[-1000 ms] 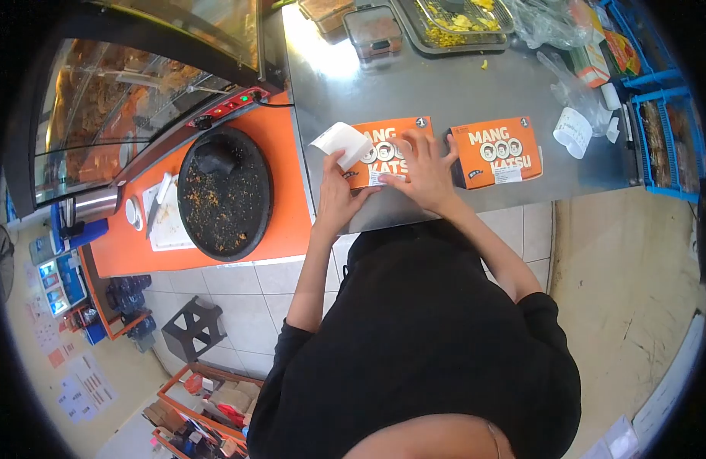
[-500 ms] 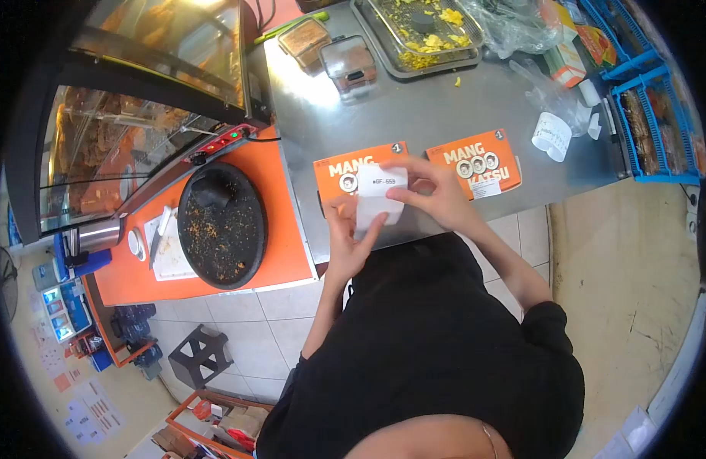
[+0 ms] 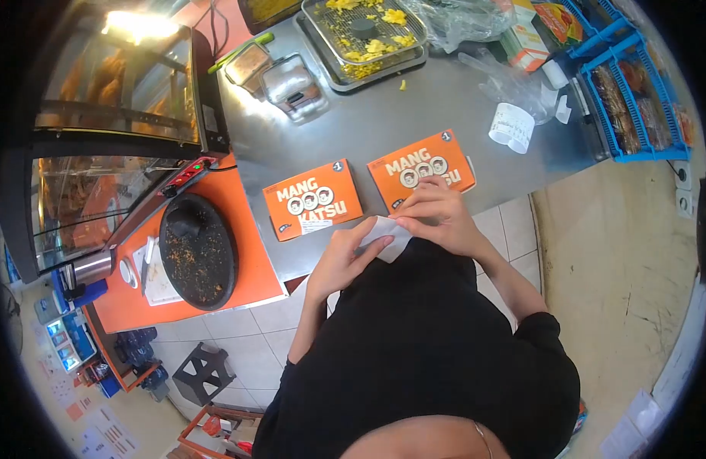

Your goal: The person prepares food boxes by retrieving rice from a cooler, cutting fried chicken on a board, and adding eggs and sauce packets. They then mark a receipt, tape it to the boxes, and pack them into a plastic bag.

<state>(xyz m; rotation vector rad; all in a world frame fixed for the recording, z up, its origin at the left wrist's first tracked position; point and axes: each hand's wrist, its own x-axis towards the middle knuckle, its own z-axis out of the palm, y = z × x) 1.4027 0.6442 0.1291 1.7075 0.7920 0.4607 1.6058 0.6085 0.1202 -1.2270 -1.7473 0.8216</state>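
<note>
**Two hands on one white paper slip at the counter edge**

Both hands meet over a white paper slip (image 3: 385, 233), held just off the near edge of the steel counter (image 3: 383, 122) and close to the person's black shirt. The left hand (image 3: 339, 260) has its fingers curled around the slip's lower left part, thumb on top. The right hand (image 3: 437, 218) pinches the slip's upper right edge between thumb and fingers, its knuckles overlapping the near edge of the right orange box (image 3: 420, 170).

That box, printed "MANG KATSU", lies flat on the counter; a second, left orange box (image 3: 312, 200) with the same print and a small white label lies just beside it, apart from both hands. Farther back on the counter sits a curled receipt (image 3: 511, 127), a wire rack tray with yellow crumbs (image 3: 364, 34) and two lidded plastic containers (image 3: 280, 73). To the right stand blue baskets (image 3: 628, 92). To the left, on an orange surface (image 3: 253, 260), rests a round black stone mortar (image 3: 198, 251), beside a glass warming cabinet (image 3: 116, 130).
</note>
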